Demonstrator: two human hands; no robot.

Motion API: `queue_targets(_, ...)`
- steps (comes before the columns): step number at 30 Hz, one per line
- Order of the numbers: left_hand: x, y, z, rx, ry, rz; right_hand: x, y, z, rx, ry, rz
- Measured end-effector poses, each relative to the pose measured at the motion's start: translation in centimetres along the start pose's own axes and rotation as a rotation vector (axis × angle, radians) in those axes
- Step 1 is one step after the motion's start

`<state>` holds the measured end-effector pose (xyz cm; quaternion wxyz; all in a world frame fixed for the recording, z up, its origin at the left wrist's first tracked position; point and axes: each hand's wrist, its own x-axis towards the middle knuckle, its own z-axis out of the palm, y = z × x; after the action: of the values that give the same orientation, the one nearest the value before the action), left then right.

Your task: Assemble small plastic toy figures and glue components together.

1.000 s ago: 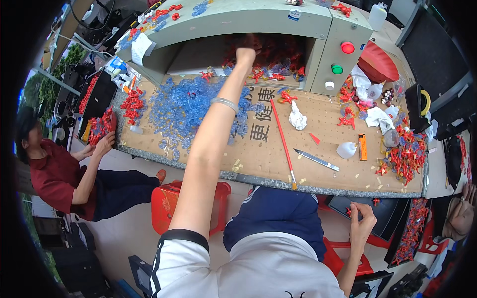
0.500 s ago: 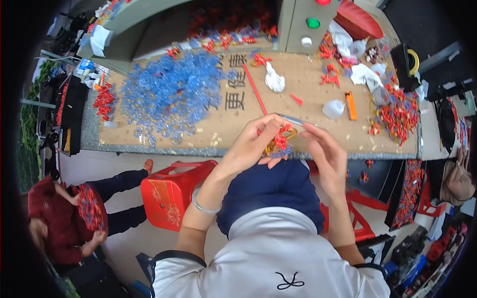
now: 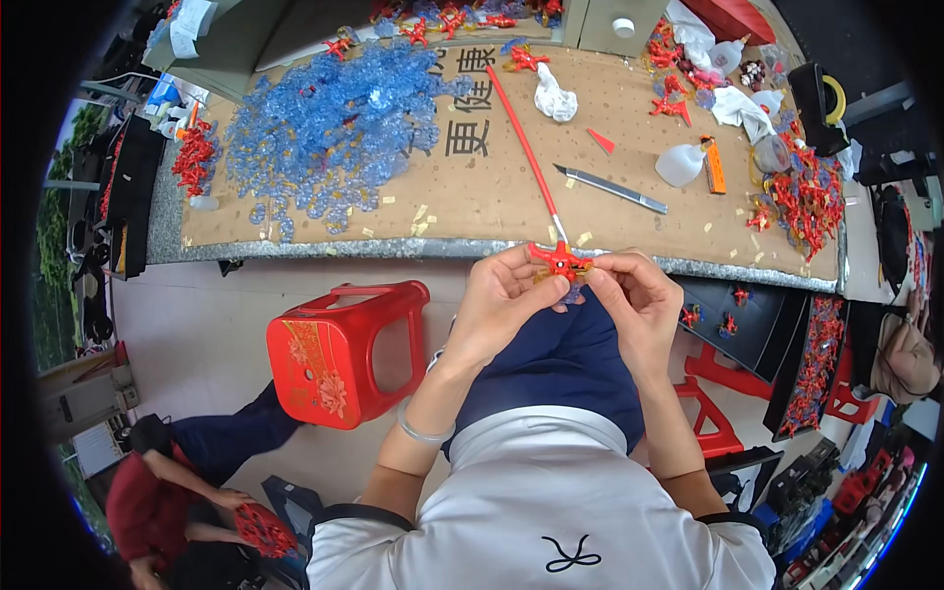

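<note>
Over my lap, just off the table's front edge, a small red plastic toy figure [image 3: 559,262] with yellow and bluish clear parts is pinched between both hands. My left hand [image 3: 506,303] grips its left side, with thumb and fingers closed on it. My right hand [image 3: 634,303] is closed on its right side, thumb and fingertips at a yellow piece. Right behind the toy lies a red-handled paintbrush [image 3: 531,152], its metal end reaching the table edge. A grey craft knife [image 3: 612,189] rests on the cardboard tabletop beyond my right hand.
A large heap of clear blue pieces [image 3: 334,128] covers the table's left. Red parts [image 3: 806,202] pile up at the right, near a white plastic bottle [image 3: 680,165], an orange box [image 3: 715,167] and crumpled tissue [image 3: 556,95]. A red stool [image 3: 320,369] stands left; another person [image 3: 162,501] holds a red tray.
The craft knife has left my hands and now lies on the table. Both hands now pinch the toy. The view has shifted, and the person at the left has moved lower in it.
</note>
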<state>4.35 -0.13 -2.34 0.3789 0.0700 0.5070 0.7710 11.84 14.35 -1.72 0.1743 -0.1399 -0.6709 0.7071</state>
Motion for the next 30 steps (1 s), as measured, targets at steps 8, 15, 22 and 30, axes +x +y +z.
queue_targets(8,-1.9,-2.4,1.6,0.061,0.067,0.026,-2.3,0.9,-1.1,-0.106,0.062,-0.047)
queue_targets(15,-3.1,-4.7,0.4,-0.119,-0.027,-0.064,-4.3,2.7,-1.1,-0.066,0.090,-0.039)
queue_targets(22,-3.7,-6.0,-0.6,-0.325,-0.109,-0.204,-5.1,3.0,-1.0,-0.144,0.053,-0.045)
queue_targets(30,-4.3,-5.9,-0.5,0.110,-0.011,0.033,-3.8,2.4,-1.0,-0.422,-0.118,-0.065)
